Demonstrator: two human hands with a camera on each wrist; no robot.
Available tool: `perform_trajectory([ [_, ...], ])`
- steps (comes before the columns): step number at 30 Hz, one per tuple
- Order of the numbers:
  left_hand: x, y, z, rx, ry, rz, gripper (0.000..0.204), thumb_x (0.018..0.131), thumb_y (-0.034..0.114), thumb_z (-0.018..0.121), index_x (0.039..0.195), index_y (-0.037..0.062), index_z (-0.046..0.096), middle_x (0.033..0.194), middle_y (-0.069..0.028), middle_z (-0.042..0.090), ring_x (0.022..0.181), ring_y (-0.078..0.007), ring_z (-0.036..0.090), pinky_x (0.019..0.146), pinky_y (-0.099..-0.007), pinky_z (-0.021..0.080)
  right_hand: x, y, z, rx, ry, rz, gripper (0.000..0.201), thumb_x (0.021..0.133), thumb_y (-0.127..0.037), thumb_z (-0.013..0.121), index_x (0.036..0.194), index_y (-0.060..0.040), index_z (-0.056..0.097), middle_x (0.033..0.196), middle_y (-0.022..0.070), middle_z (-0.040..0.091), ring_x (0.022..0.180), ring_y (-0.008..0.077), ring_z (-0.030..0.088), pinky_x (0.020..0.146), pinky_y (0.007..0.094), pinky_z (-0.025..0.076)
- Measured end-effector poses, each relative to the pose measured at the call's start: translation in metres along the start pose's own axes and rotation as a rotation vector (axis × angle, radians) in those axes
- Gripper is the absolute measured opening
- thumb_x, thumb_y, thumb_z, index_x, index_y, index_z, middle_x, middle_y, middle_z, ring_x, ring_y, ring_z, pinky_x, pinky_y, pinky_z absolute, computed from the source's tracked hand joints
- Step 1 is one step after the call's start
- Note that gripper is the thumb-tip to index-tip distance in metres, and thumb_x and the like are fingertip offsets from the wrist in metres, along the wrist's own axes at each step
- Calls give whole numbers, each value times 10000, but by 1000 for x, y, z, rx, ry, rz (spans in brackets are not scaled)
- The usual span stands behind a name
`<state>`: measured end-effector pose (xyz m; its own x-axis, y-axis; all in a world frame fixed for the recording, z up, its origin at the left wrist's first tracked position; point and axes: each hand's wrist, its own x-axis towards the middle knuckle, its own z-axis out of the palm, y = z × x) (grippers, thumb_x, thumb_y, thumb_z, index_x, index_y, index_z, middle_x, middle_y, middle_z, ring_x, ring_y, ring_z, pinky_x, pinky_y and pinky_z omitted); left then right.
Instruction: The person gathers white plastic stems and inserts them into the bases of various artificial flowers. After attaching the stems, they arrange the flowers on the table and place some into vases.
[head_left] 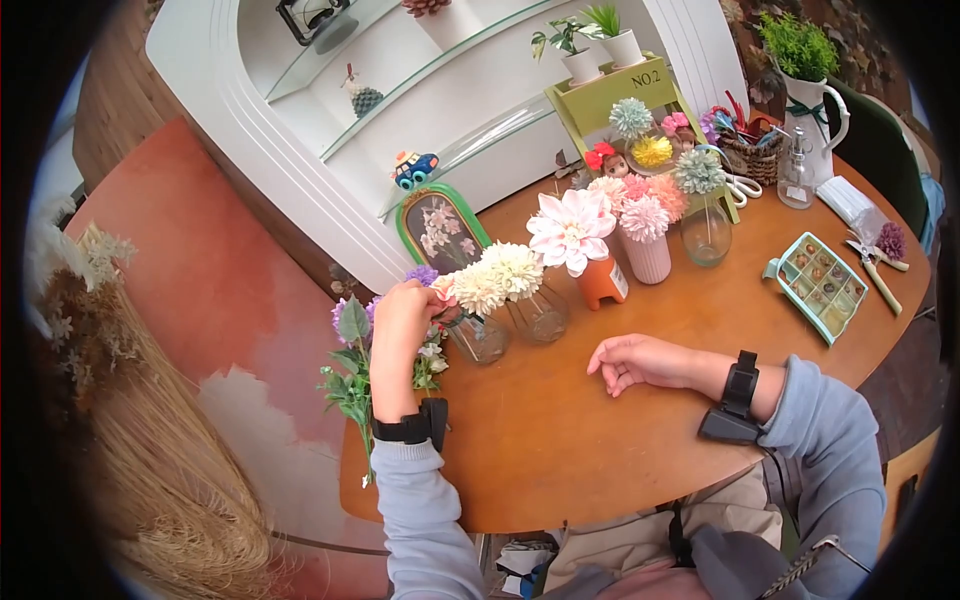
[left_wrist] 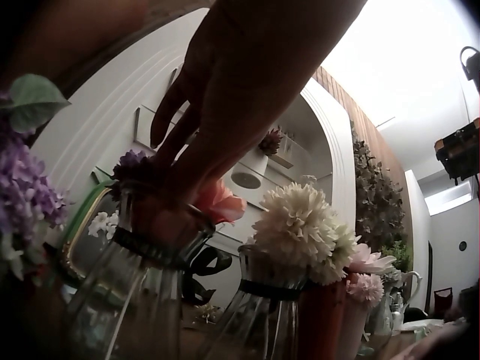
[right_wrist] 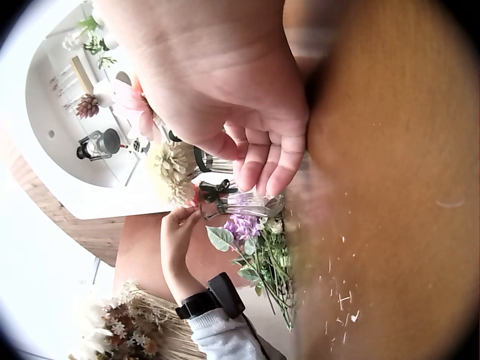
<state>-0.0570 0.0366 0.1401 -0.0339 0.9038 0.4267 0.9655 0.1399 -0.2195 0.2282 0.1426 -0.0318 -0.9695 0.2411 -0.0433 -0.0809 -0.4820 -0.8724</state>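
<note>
My left hand (head_left: pixel 430 293) reaches to the mouth of a ribbed glass vase (head_left: pixel 478 337) near the table's left edge. Its fingertips (left_wrist: pixel 174 174) pinch a pink flower (left_wrist: pixel 222 202) at the vase's rim (left_wrist: pixel 154 247), beside a small purple bloom (left_wrist: pixel 132 161). The right wrist view shows the same left hand (right_wrist: pixel 182 219) at that vase from across the table. A cream flower (head_left: pixel 481 287) stands in the vase. A second glass vase (head_left: pixel 540 315) holds another cream flower (left_wrist: pixel 301 223). My right hand (head_left: pixel 615 362) rests on the wooden table (head_left: pixel 600 450), fingers (right_wrist: pixel 264 166) loosely curled, holding nothing.
A bunch of purple flowers and greens (head_left: pixel 350 372) lies at the table's left edge. Behind stand an orange vase with a big pink dahlia (head_left: pixel 572 230), a pink ribbed vase (head_left: pixel 648 256), a glass vase (head_left: pixel 706 234) and a green-framed picture (head_left: pixel 438 228). A compartment box (head_left: pixel 822 286) and pruners (head_left: pixel 876 262) lie right.
</note>
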Motion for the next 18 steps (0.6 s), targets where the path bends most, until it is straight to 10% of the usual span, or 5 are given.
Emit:
perform_trajectory([
  [18,11,-5,6,-63,-166,-97,177,761,190,659,771,14,664,740,-193,616,735,-363,607,668,-442,466,-1,-2,1,-8,8,3,192,923,-136,428,1000,-30,570,714,28,594,686,127,611,683,246,521],
])
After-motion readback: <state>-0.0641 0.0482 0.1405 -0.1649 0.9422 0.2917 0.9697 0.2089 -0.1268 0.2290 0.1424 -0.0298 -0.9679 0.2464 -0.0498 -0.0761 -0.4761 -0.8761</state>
